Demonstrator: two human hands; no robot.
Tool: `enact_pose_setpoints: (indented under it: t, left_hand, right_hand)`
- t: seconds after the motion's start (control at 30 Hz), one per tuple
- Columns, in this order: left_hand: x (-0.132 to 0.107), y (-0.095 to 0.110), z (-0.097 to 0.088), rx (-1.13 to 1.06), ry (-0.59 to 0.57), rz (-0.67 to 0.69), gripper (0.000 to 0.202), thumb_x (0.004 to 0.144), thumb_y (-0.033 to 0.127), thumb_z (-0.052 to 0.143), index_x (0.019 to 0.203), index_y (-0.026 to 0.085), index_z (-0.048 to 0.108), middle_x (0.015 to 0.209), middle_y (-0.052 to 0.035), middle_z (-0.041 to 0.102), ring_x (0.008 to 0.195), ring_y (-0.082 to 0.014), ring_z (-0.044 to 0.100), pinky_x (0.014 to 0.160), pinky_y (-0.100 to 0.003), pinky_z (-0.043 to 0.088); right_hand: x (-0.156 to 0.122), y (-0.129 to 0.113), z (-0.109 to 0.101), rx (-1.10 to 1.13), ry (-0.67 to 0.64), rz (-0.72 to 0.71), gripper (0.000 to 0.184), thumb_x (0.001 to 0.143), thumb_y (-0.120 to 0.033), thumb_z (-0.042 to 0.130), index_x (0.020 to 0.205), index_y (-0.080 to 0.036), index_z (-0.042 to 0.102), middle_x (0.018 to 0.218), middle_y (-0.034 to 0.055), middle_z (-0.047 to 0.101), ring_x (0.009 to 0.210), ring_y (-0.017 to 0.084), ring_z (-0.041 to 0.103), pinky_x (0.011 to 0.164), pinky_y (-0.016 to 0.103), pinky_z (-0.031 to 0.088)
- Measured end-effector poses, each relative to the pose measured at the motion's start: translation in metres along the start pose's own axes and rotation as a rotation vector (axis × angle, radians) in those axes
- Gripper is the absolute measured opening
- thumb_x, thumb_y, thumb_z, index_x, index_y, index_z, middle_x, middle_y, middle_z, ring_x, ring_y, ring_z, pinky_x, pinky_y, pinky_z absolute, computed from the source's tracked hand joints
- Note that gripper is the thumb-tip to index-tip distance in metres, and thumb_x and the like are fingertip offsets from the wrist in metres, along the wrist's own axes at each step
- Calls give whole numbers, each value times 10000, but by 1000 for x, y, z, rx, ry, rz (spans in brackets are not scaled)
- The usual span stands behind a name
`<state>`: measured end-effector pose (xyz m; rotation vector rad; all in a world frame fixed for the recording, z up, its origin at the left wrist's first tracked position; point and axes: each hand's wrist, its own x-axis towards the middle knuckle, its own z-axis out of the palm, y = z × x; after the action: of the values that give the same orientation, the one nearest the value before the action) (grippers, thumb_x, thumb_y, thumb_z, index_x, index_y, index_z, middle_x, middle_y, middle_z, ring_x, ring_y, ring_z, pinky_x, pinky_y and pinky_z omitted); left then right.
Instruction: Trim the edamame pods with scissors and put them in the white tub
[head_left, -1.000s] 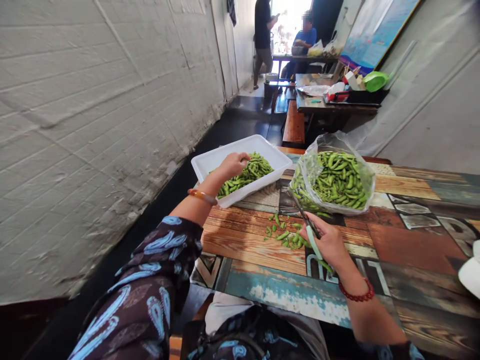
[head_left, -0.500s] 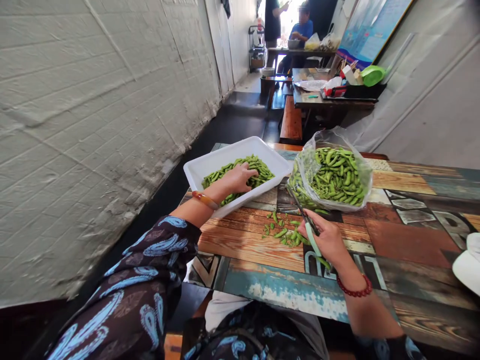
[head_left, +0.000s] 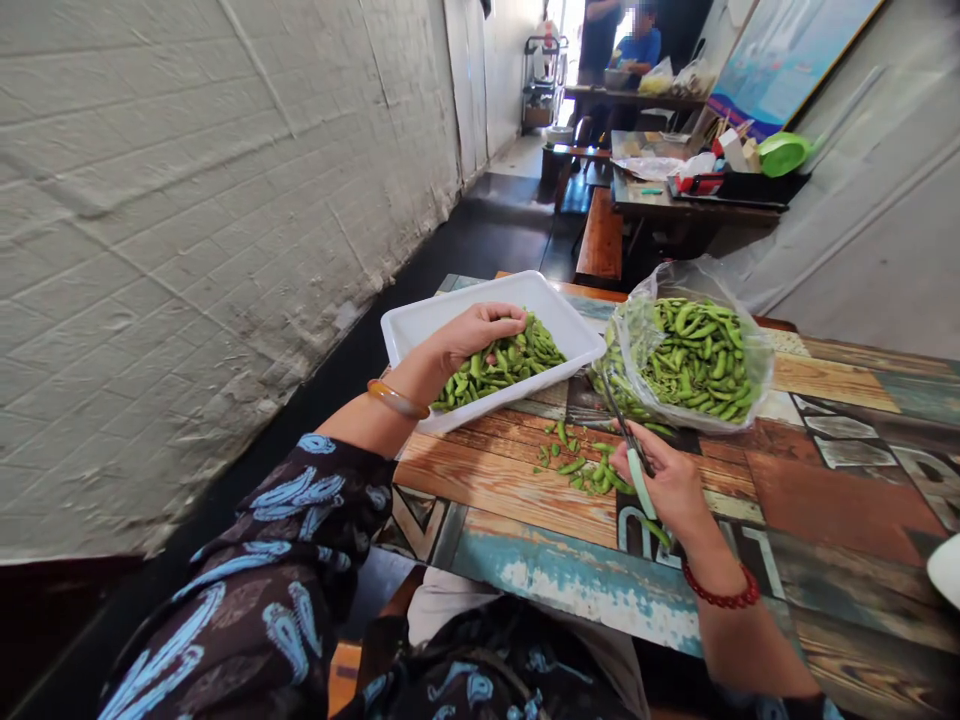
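My left hand (head_left: 484,332) is over the white plastic tray (head_left: 409,335), its fingers closed on green edamame pods (head_left: 480,380) from the heap inside. In my right hand (head_left: 671,485) is a pair of scissors (head_left: 637,470) with a pale green handle, blades pointing away towards the bag. A clear plastic bag (head_left: 761,385) full of edamame pods (head_left: 705,350) stands just beyond that hand. Loose pods and small cut bits (head_left: 596,470) lie on the tabletop between tray and scissors. One more pod (head_left: 658,532) shows below my right hand.
The patchwork wooden table (head_left: 495,480) runs off to the right, where a white object (head_left: 945,570) is partly in view. A pale brick-patterned wall (head_left: 225,250) rises on the left. Farther back are a bench (head_left: 601,235), a cluttered table (head_left: 634,145) and two people.
My left hand has drawn its fingers together and lifted slightly among the pods. The right hand keeps the scissors in much the same place. The view has shifted a little to the left.
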<state>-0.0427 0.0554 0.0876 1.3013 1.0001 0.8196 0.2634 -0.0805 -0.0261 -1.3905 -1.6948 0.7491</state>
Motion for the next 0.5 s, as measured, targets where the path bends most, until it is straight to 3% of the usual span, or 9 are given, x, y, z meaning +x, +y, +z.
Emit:
enact_pose_setpoints:
  t: [0.2,0.5]
  left_hand:
    - [-4,2,1,-208,-27,42,247,748,281,737,906,134,616,631,-15,638,422,-54,501,368,-135,280]
    - [-7,2,7,-209,1,75,218,762,293,732,891,150,631,691,-11,628,472,-53,523,373,-145,295]
  right_hand:
    - [0,4,0,23,11,-11,554,825,-435,684,1315,-186,618,866,59,738,733,168,695,753,306,598]
    - [0,10,2,34,-4,29,539,846,-413,666,1322,-170,600,866,57,722,732,169,696,771,324,593]
